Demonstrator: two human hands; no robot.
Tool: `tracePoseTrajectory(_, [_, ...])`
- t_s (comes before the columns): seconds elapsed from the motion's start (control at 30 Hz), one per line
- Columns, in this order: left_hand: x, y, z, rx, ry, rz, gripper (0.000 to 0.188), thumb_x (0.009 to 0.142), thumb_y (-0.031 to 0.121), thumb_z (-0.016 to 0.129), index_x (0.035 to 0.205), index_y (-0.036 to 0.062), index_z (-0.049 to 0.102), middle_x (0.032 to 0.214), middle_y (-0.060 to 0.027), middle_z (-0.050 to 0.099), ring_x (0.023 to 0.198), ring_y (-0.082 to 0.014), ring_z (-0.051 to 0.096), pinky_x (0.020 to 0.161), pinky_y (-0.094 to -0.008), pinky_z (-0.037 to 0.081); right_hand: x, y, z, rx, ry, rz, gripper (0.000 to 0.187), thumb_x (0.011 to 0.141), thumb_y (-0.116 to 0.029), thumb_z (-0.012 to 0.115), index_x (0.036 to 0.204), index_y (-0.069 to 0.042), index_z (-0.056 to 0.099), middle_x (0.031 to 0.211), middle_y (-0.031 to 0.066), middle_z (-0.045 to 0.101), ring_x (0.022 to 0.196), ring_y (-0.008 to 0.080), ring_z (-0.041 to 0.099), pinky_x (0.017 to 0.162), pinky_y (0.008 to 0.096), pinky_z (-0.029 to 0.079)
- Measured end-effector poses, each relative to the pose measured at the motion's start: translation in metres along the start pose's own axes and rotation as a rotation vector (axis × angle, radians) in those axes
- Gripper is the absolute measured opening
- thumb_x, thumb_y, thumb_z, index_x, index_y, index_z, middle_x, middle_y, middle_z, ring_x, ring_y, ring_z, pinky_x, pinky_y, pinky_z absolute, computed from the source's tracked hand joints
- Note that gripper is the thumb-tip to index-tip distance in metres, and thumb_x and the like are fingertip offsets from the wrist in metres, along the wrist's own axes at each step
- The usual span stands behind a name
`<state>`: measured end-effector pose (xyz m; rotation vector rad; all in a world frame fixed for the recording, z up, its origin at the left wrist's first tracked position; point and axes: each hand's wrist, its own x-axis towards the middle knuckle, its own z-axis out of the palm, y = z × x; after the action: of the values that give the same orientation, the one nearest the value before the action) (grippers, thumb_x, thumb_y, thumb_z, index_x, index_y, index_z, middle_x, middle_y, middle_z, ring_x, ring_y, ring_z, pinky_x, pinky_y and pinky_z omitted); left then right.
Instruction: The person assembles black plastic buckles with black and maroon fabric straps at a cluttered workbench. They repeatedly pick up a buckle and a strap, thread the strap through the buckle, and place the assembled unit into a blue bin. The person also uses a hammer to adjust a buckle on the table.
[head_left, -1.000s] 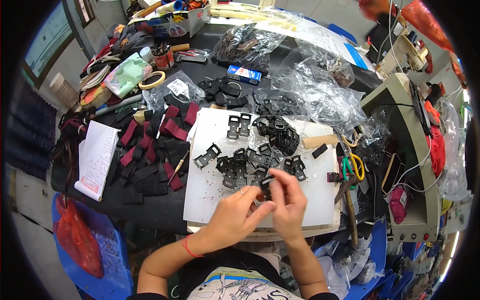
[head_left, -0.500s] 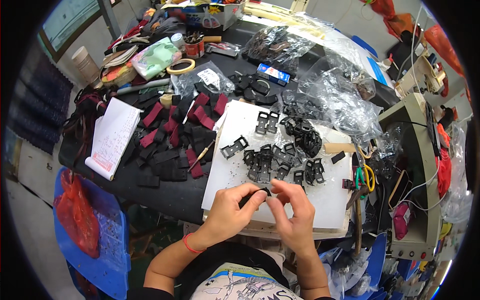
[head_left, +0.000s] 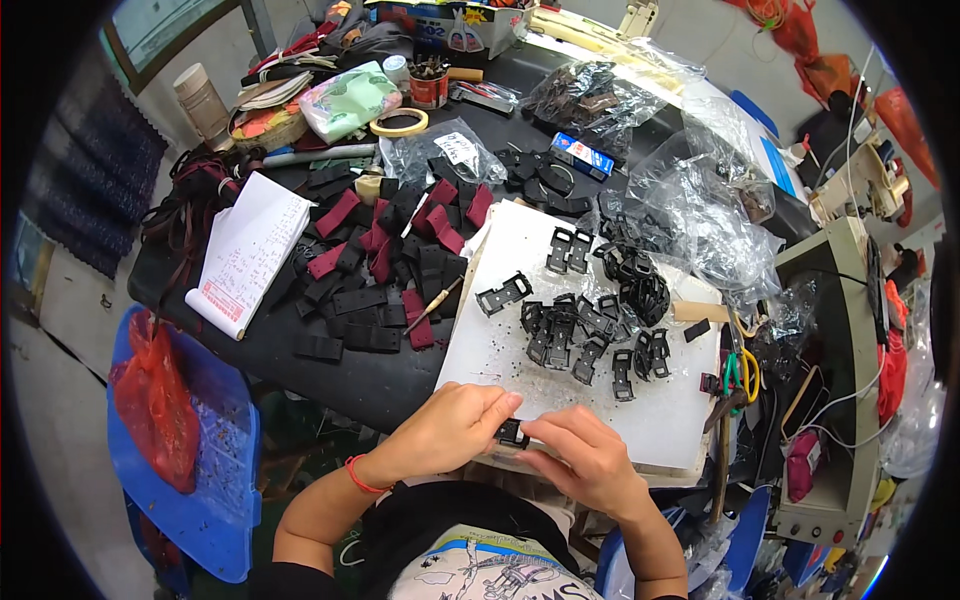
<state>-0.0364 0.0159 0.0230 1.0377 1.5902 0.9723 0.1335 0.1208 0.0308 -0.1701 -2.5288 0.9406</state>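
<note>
Close to my body, at the near edge of a white board, my left hand and my right hand grip one small black plastic buckle between them. Both hands are closed on it with thumbs and fingertips, and the fingers cover much of the piece. Beyond them several more black buckles lie in a loose cluster on the board. One single buckle sits apart, toward the board's left side.
Left of the board are piled black and maroon strap pieces, a pointed tool with a wooden handle and a notepad. Scissors and a hammer are at the right. Clear plastic bags lie behind.
Both hands have come down nearer my body, and the buckle between them now shows more. The view has shifted, so the table things appear farther right and mostly lower.
</note>
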Motion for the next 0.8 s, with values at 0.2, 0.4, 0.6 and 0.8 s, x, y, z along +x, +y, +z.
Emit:
tracePoseTrajectory(0.2, [-0.003, 0.005, 0.001, 0.055, -0.014, 0.023, 0.041, 0.097, 0.026, 0.045, 0.072, -0.0035, 0.058, 0.052, -0.0151, 0.054, 0.049, -0.0256, 0.058, 0.052, -0.0372, 0.044, -0.006, 0.006, 0.012, -0.061, 0.103, -0.076, 0.027, 0.073, -0.001, 0.073, 0.097, 0.001, 0.062, 0.085, 0.0108, 0.061, 0.071, 0.0249, 0.058, 0.064, 0.0336, 0.049])
tracePoseTrajectory(0.4, [-0.006, -0.002, 0.012, -0.235, 0.09, 0.01, 0.028, 0.097, 0.022, 0.051, 0.088, -0.0028, 0.061, 0.074, -0.0112, 0.065, 0.06, -0.0161, 0.062, 0.056, -0.031, 0.049, -0.01, 0.013, 0.023, -0.027, 0.23, -0.039, 0.025, 0.072, -0.001, 0.073, 0.095, 0.0, 0.062, 0.083, 0.0102, 0.061, 0.067, 0.0252, 0.057, 0.06, 0.0327, 0.047])
tracePoseTrajectory(0.6, [-0.001, -0.002, 0.042, -0.691, 0.203, 0.131, 0.023, 0.099, 0.015, 0.045, 0.109, -0.0028, 0.056, 0.084, -0.0056, 0.064, 0.072, -0.0092, 0.058, 0.063, -0.0234, 0.047, -0.005, -0.012, 0.041, -0.163, 0.388, 0.028, 0.032, 0.069, -0.001, 0.075, 0.099, -0.001, 0.063, 0.082, 0.0104, 0.06, 0.063, 0.025, 0.054, 0.057, 0.0333, 0.045])
tracePoseTrajectory(0.8, [-0.018, 0.001, 0.02, 0.004, 0.068, 0.193, 0.02, 0.092, 0.011, 0.046, 0.105, -0.0034, 0.053, 0.069, -0.0223, 0.058, 0.063, -0.0357, 0.061, 0.055, -0.0419, 0.043, 0.008, -0.016, 0.003, -0.113, 0.255, 0.119, 0.028, 0.073, 0.002, 0.072, 0.1, -0.002, 0.064, 0.086, 0.0098, 0.06, 0.07, 0.0239, 0.056, 0.06, 0.0325, 0.046])
